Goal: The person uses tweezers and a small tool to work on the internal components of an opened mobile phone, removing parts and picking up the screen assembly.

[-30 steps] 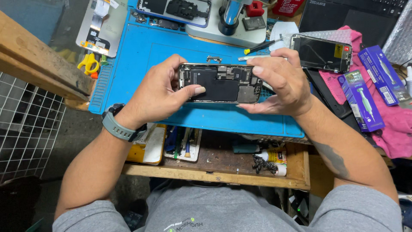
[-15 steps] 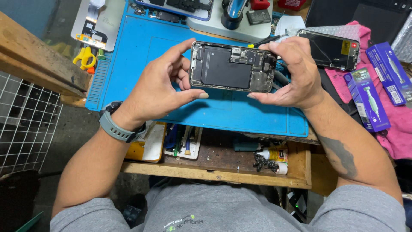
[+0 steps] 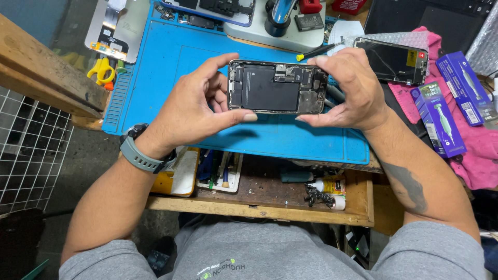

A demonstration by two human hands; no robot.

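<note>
An opened smartphone body (image 3: pixel 276 87), its black battery and circuit boards exposed, is held lengthwise above a blue work mat (image 3: pixel 171 62). My left hand (image 3: pixel 199 106) pinches its left end between thumb and fingers. My right hand (image 3: pixel 346 91) grips its right end, fingers wrapped over the top edge. A grey watch sits on my left wrist (image 3: pixel 140 153).
A detached phone screen (image 3: pixel 392 60) lies on bubble wrap at the right, beside blue tool boxes (image 3: pixel 441 122) on a pink cloth. A microscope base (image 3: pixel 280 23) stands at the back. An open wooden drawer (image 3: pixel 270 189) with tools and glue bottles is below the mat. Yellow scissors (image 3: pixel 102 70) lie left.
Both hands have lifted the opened phone slightly up and toward me, tilting it flatter to the camera. The grip on both ends stays the same.
</note>
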